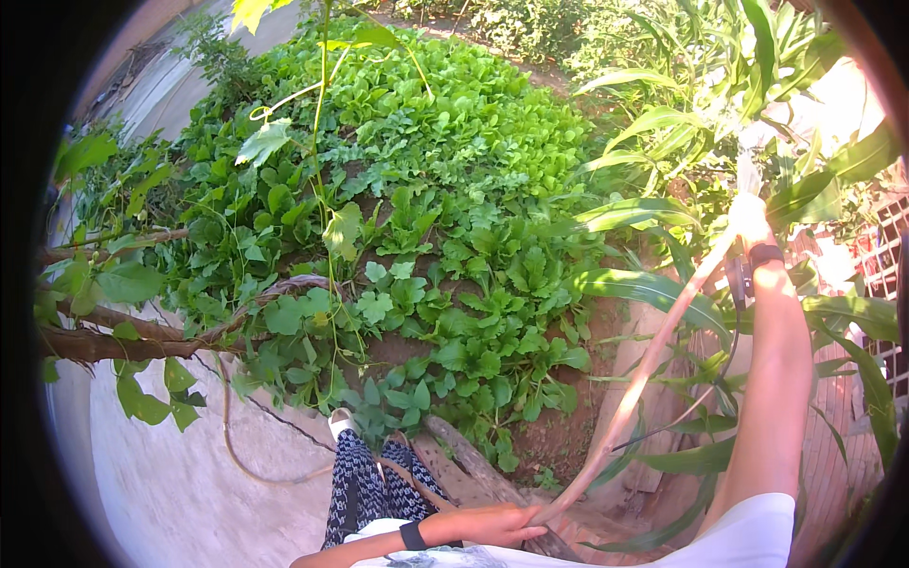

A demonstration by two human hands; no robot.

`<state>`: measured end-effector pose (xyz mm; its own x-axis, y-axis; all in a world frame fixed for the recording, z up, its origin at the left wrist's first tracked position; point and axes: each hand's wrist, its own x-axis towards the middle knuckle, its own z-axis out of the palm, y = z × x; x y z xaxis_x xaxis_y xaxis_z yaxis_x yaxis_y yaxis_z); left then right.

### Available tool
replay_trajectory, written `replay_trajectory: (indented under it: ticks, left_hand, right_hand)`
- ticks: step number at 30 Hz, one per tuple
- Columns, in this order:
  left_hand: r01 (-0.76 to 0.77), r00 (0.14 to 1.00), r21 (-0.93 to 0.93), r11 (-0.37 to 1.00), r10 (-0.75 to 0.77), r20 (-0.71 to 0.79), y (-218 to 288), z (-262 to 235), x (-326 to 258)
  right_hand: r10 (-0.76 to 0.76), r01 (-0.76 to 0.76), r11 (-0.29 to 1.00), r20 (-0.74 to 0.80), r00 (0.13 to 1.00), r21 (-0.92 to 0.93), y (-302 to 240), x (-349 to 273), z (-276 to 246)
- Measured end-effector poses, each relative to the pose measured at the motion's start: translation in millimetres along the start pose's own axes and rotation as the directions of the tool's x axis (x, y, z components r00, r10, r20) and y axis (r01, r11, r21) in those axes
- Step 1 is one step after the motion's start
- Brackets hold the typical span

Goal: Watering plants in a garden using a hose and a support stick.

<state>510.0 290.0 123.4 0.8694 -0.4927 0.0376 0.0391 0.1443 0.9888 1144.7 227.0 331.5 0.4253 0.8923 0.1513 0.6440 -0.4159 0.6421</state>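
Observation:
A pale brownish hose (pixel 636 402) runs up and to the right in front of me. Its upper end is in my right hand (pixel 751 220), which is closed around it at arm's length, among long green leaves. A whitish streak, apparently water (pixel 748 170), shows just beyond that hand; glare blurs it. Low at my waist, my left hand (pixel 494 523) is wrapped around the lower part of the hose. Dark bands circle both wrists. Leafy green plants (pixel 473 256) fill the bed ahead of me.
Tall long-leaved plants (pixel 653 213) crowd my right side, with a white grid (pixel 888 256) behind them. A woody vine branch (pixel 123 343) reaches in from the left. Another hose stretch (pixel 230 435) curves over the pale concrete (pixel 161 473). A wooden log (pixel 473 464) edges the bed.

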Motion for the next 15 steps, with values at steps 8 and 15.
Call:
replay_trajectory:
  ticks: [8,15]
  left_hand:
    - [-0.048,0.994,-0.077,0.996,0.041,-0.098,-2,-10,-5]
    - [-0.039,0.997,-0.077,0.996,0.034,-0.063,-9,-9,1]
  right_hand:
    - [-0.010,0.062,0.918,0.134,0.991,-0.393,-80,49,-23]
    - [0.042,-0.038,0.987,-0.022,0.999,0.154,-46,36,-28]
